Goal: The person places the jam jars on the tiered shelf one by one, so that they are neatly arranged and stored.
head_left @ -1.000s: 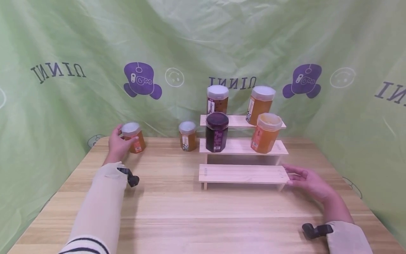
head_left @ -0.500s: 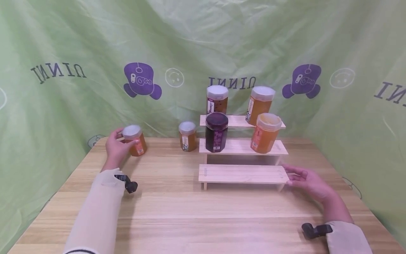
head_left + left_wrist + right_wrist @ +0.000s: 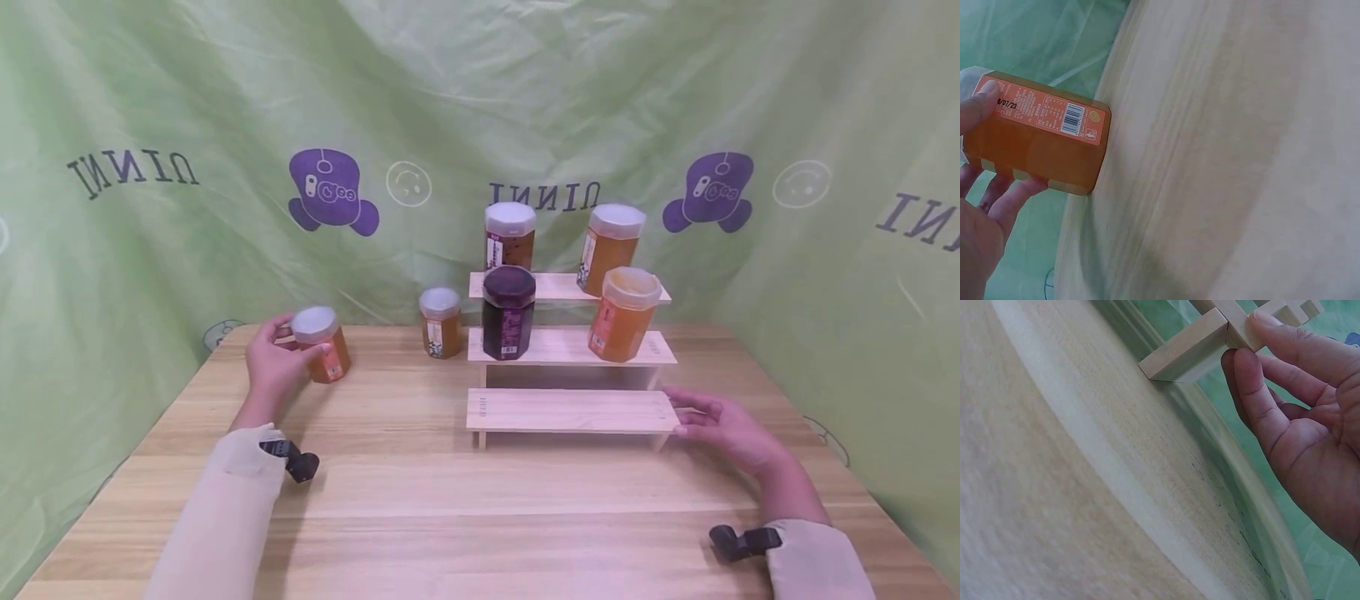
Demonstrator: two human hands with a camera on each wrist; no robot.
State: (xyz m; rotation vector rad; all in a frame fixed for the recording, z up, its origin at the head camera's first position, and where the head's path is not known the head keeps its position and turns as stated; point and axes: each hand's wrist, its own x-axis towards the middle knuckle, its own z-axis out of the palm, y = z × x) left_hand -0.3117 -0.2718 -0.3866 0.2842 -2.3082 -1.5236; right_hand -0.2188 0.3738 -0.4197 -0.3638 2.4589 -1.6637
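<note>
At the table's left side my left hand [image 3: 276, 360] grips an amber jar [image 3: 331, 367] with a white lid and an orange label. In the left wrist view the thumb presses the jar's label [image 3: 1047, 111], with fingers on the opposite side. Whether its base touches the table, I cannot tell. My right hand [image 3: 731, 429] holds the right end of the lowest step of a three-step wooden display stand [image 3: 570, 410]. The right wrist view has the thumb on top of the step's end [image 3: 1244, 328] and fingers below it.
A smaller-looking amber jar [image 3: 441, 325] stands left of the stand. On the middle step are a dark purple jar [image 3: 507, 321] and an orange jar [image 3: 625, 321]. Two white-lidded jars, brown [image 3: 517, 246] and amber [image 3: 611, 254], occupy the top step. A green curtain [image 3: 420, 83] hangs behind.
The left hand has brought its jar nearer to me and slightly to the right. My right hand keeps its hold on the step. The view has shifted very slightly.
</note>
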